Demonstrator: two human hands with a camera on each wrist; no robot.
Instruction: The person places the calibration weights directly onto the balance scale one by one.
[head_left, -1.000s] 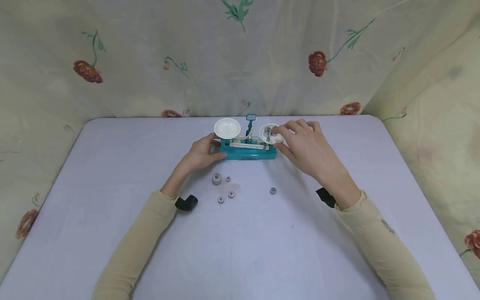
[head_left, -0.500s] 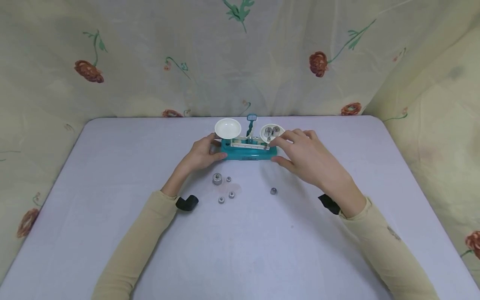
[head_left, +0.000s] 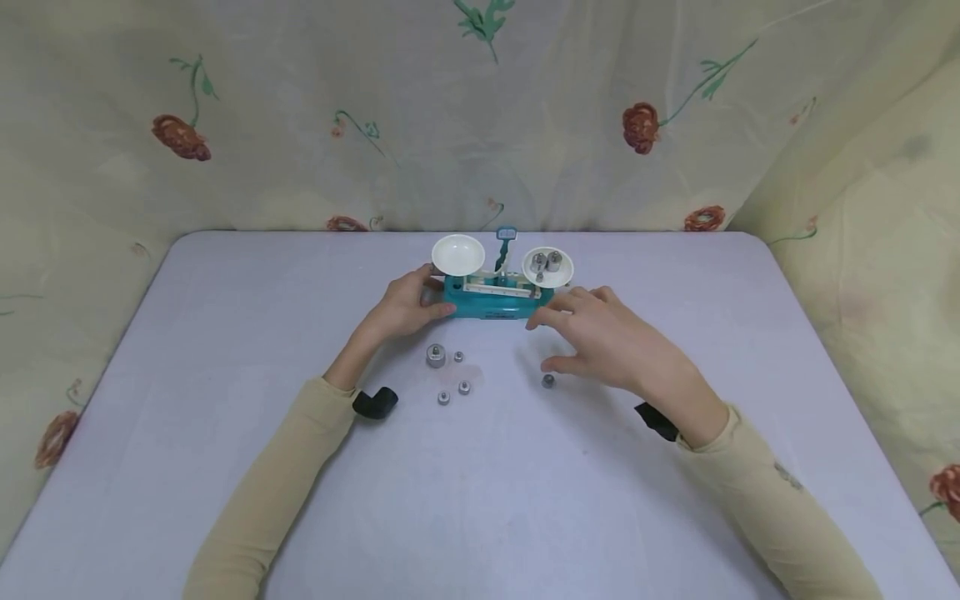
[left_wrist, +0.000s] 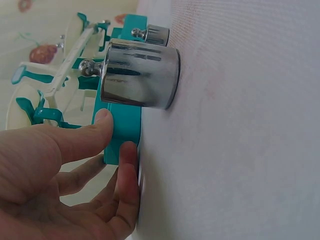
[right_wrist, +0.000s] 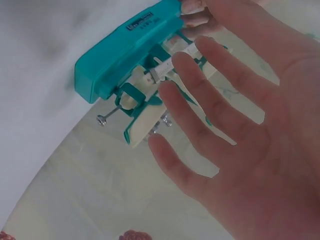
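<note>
A teal balance scale (head_left: 495, 310) stands near the far edge of the table. My left hand (head_left: 408, 304) grips the left end of its base; in the left wrist view the thumb lies on the base's front and the other fingers bend around the end. Nothing lies on the white left pan (head_left: 458, 255). Two metal weights (head_left: 554, 262) and a smaller one (head_left: 540, 277) sit on the right pan (head_left: 565, 271), which hangs lower. My right hand (head_left: 600, 342) is over the table in front of the scale, fingers spread and holding nothing. Beneath its thumb stands a small weight (head_left: 548, 382).
A large weight (head_left: 436, 357) stands in front of the scale, with small weights (head_left: 465, 388) scattered around it. Black straps (head_left: 375, 403) show at both wrists. Behind the table (head_left: 480, 492) hangs a flowered cloth (head_left: 420, 100).
My right hand has let go of a weight on the right pan and drawn back toward the near side, down to the lone small weight. The left hand has stayed on the scale.
</note>
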